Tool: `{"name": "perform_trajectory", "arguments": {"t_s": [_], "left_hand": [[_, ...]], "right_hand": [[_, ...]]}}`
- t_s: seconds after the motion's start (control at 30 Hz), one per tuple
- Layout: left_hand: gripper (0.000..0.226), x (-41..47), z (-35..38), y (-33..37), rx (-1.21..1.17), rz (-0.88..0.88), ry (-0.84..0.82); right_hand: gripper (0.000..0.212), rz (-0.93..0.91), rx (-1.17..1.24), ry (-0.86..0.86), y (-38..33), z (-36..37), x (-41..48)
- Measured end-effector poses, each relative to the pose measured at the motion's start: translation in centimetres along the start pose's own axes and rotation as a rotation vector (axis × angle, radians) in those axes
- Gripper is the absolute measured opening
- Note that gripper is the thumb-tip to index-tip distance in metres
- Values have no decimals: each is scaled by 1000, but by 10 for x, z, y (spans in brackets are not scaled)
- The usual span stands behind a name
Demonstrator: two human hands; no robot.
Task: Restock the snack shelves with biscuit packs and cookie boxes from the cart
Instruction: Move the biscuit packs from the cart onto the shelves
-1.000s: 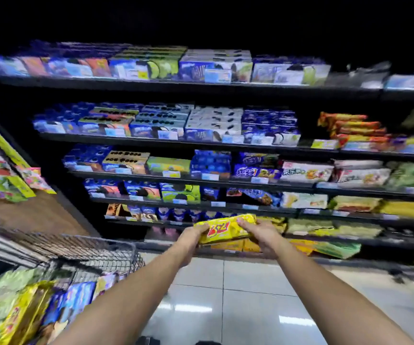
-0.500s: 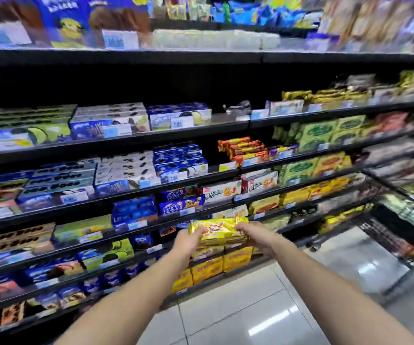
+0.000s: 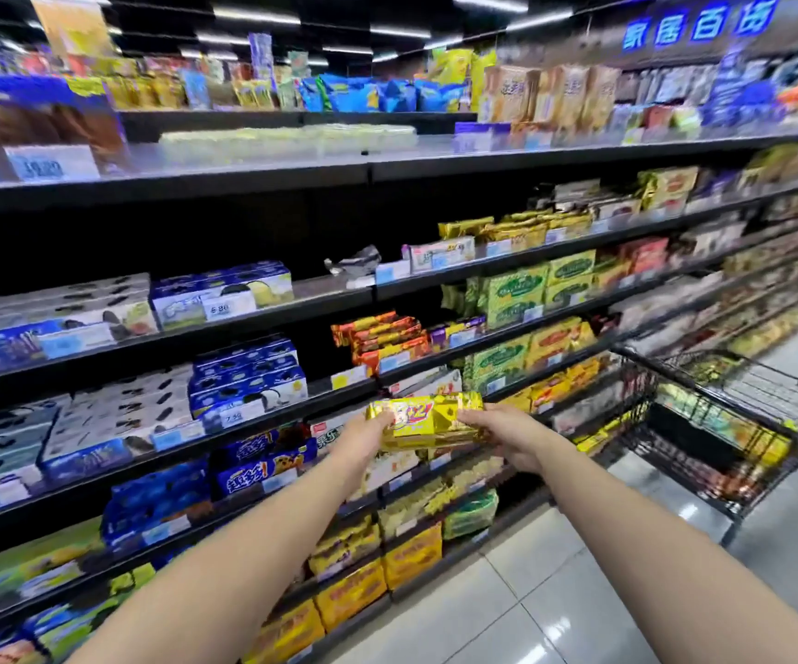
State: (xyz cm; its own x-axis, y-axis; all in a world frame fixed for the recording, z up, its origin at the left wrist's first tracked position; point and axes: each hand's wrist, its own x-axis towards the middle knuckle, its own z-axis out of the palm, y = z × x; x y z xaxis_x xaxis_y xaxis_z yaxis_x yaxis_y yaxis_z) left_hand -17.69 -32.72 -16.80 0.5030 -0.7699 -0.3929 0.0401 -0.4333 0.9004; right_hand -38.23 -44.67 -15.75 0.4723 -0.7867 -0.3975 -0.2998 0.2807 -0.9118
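- Your biscuit pack [image 3: 428,420], yellow foil with red lettering, lies lengthwise and roughly level in front of the middle snack shelves [image 3: 435,167]. Your left hand [image 3: 363,436] and right hand [image 3: 507,436] each grip one end.
- The black wire cart [image 3: 742,390] stands at your right beside the shelves, with yellow and green packs inside.
- Blue cookie boxes [image 3: 248,376] sit stacked on the shelves at your left.

Biscuit pack [image 3: 428,420] held level between my hands, out in front of the snack shelves [image 3: 387,171]. My left hand [image 3: 363,436] grips its left end, my right hand [image 3: 507,438] its right end. Sandwich-cookie boxes [image 3: 248,376] sit on the tiers left of the pack, stacked packs [image 3: 517,292] on the tiers to its right. Cart [image 3: 723,414] stands to my right on the floor [image 3: 531,591], just beside the shelves, goods inside.
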Motion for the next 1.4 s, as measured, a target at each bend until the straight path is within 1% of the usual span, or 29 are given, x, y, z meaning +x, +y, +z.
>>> {"name": "perform_trajectory", "arguments": {"t_s": [0.13,0.23,0.3,0.33,0.37,0.43,0.5,0.6,0.7,0.73,0.8,0.83,0.87,0.9,0.97,1.03,1.07,1.13,1.23,1.3,1.4], "left_hand": [[49,13,57,41,4,40,24],[19,21,100,76,1,129,19],[12,24,126,101,-1,189,-14],[17,26,139,114,2,215,-28],[17,29,152,126,11,243,-28],[8,33,175,148,17,291,-3],[9,42,196,165,20,313,15],[9,53,219,189,10,342,43],[7,67,235,211,22,377,68],[7,73,239,219,34,402,87],[10,87,245,233,75,461,142],[12,95,248,239,99,486,165],[14,105,251,245,124,508,181],[18,113,253,251,155,521,195],[35,132,259,263,230,547,240],[41,153,265,277,286,602,277],[45,163,268,284,307,623,289],[61,181,273,297,348,636,324],[76,209,281,315,382,664,397],[82,223,290,323,379,665,439],[83,236,306,331,382,677,485]], "right_hand": [[89,-97,-9,-13,-24,-64,20],[108,-166,-23,-10,-43,-121,33],[110,-187,-47,-1,-58,-159,44],[106,-200,-60,0,-64,-177,50],[100,-218,-80,0,-72,-193,57],[87,-250,-125,-15,-86,-219,67],[82,-266,-158,-26,-101,-240,75],[82,-263,-179,10,-119,-265,89],[58,-296,-221,-7,-138,-288,109],[60,-307,-207,-8,-143,-295,117],[86,-333,-162,-10,-152,-307,131],[92,-354,-147,-13,-157,-313,138],[94,-378,-132,-14,-163,-319,146],[91,-389,-133,-18,-168,-325,155],[75,-413,-206,-19,-177,-337,173],[58,-466,-253,-4,-187,-346,189],[56,-487,-259,11,-193,-350,198],[59,-520,-283,40,-207,-357,213],[65,-566,-340,62,-229,-371,236],[70,-582,-341,73,-237,-381,252],[71,-607,-356,59,-247,-396,272]]}}
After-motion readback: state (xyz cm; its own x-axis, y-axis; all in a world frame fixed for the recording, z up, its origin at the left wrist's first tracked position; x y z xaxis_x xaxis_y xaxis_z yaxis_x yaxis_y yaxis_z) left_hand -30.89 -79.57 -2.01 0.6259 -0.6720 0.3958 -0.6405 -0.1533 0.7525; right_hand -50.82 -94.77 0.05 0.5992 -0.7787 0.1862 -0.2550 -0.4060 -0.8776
